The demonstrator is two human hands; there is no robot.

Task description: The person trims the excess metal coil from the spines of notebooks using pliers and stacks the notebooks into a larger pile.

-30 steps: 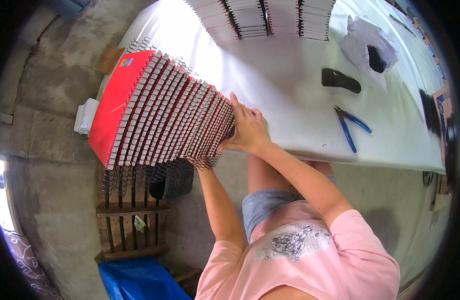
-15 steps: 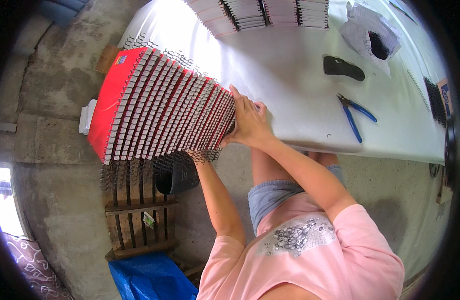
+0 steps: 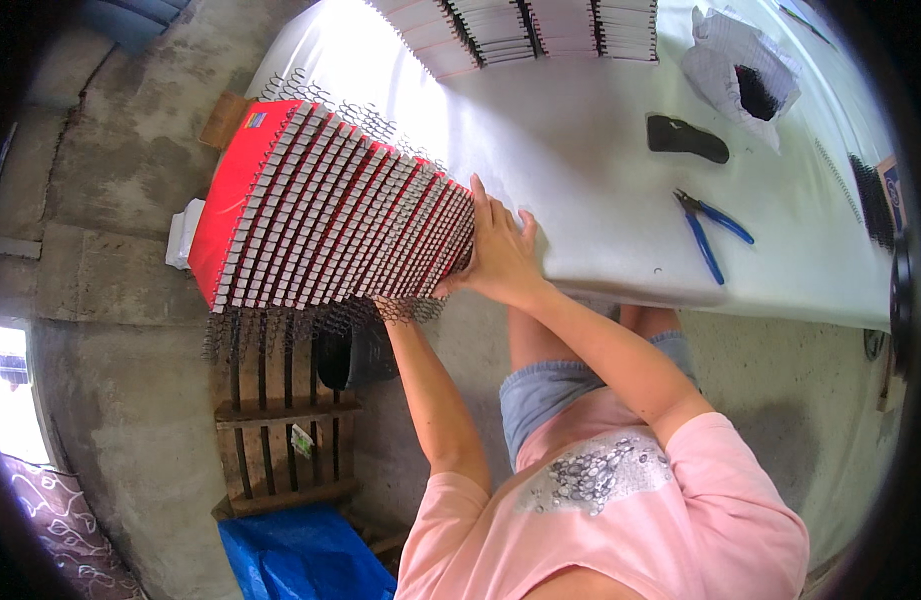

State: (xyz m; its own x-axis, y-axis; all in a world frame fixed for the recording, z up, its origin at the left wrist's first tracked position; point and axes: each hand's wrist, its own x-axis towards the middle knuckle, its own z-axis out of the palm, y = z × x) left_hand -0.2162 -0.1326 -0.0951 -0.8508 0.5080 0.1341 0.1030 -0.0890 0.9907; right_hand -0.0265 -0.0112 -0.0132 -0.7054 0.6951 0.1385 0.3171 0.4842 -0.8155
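Your right hand [image 3: 499, 252] presses flat, fingers spread, against the near end of a fanned notebook stack [image 3: 331, 220] on the table's [image 3: 581, 130] left edge. Your left hand's grip is hidden beneath it.

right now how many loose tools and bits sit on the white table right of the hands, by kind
pliers: 1
black pad: 1
crumpled paper: 1
total: 3

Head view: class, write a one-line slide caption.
Right hand presses a fanned row of red spiral notebooks on a white table; blue pliers lie nearby.
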